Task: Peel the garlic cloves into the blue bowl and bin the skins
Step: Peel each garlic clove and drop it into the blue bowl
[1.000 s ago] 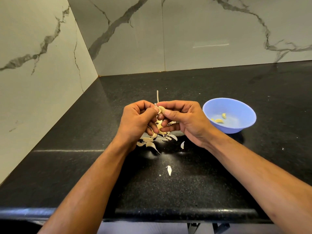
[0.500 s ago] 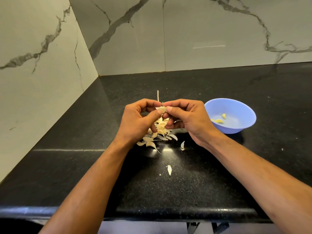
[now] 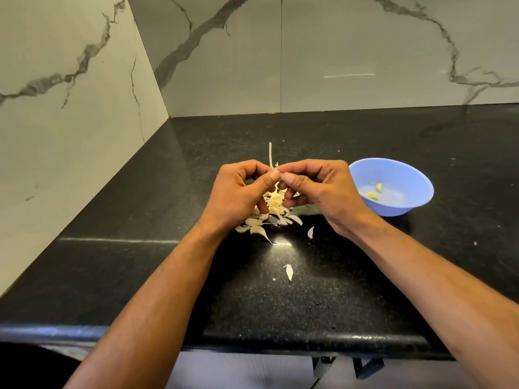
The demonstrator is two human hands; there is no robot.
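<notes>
A black speckled stone bench [image 3: 323,299] runs into a corner of grey-veined marble wall tiles [image 3: 351,51]. Above its middle, the left hand [image 3: 238,192] and right hand [image 3: 314,189] meet thumb to thumb, both grips curled tight and pinching one small garlic clove [image 3: 275,173] between the fingertips; most of the clove is hidden, so how much skin is left on it cannot be told. Directly beneath the hands lies a heap of garlic skins [image 3: 269,214], a pale stalk [image 3: 270,154] rising behind it, with stray skins [image 3: 289,271] nearer the bench edge. The blue bowl [image 3: 415,178] sits just beside the right hand, holding two peeled cloves [image 3: 375,192]. The step in hand looks like stripping this clove. Next it should go right into the bowl, a short reach. No bin is in view, and the skins are not yet gathered.
</notes>
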